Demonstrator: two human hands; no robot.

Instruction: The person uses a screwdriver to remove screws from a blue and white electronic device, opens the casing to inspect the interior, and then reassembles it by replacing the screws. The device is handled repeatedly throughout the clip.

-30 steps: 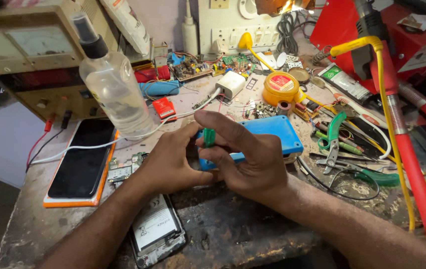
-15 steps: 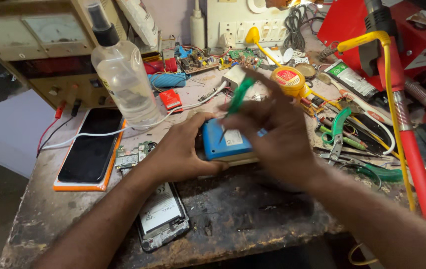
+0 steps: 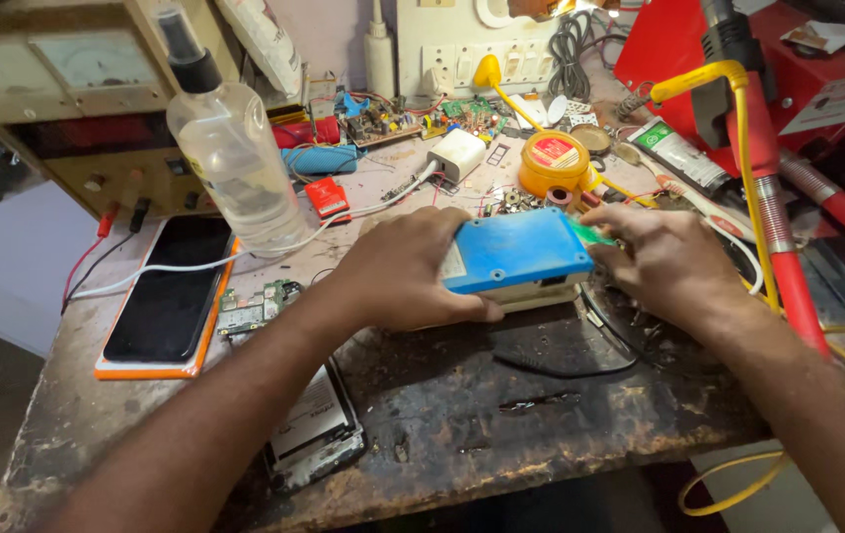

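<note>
- Nearest, at about 7 o'clock, an opened phone [image 3: 316, 430] lies at the front edge of the worn, dark-stained surface [image 3: 462, 415], its inner side up.
- Both forearms reach in from 6 and 5 o'clock toward the middle of the surface.
- At the centre, the left hand [image 3: 403, 271] lies over the left end of a blue box [image 3: 514, 252]; its grip is closed on that end, thumb along the near side. The box rests on a pale base and is tilted slightly.
- At 3 o'clock of the box, the right hand [image 3: 669, 262] meets its right end, its grip closed on a thin green tool [image 3: 592, 235] whose tip touches the box's edge.
- At 9 o'clock, a dark-screened phone [image 3: 171, 291] lies on an orange pad, with a small circuit board [image 3: 257, 306] just beside it.
- At 10 o'clock, a clear spray bottle [image 3: 230, 148] stands upright; a white cable [image 3: 245, 252] runs past its base.
- Past the box, at 12 o'clock, sit a white charger block [image 3: 457, 155] and a round yellow tin [image 3: 554, 163].
- At 2 o'clock, a red stand with a yellow hose [image 3: 738, 128] rises.
- Farthest, at 11 o'clock, is a beige metered unit [image 3: 57, 69].
</note>
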